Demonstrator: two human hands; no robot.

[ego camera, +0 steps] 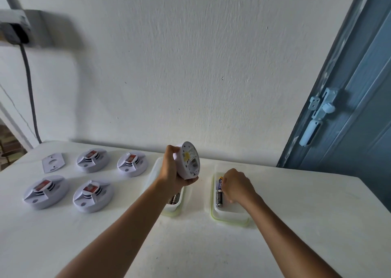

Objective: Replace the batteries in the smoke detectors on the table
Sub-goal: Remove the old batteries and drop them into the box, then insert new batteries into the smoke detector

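The detector is in the middle of the frame, above the table, in the left hand. It looks like a light, stiff plastic disc, so a hold around the rim is enough; the smooth shell may slip, and the open back should not be pressed. The left fingers wrap the rim from behind and below, and the back faces to the right. The right hand reaches palm down into the right tray, just right of centre, with its fingers closed around the top of a battery. A battery is small, hard and round, it rolls easily, so a pinch on its sides is best. Four more detectors lie at the left of the frame.
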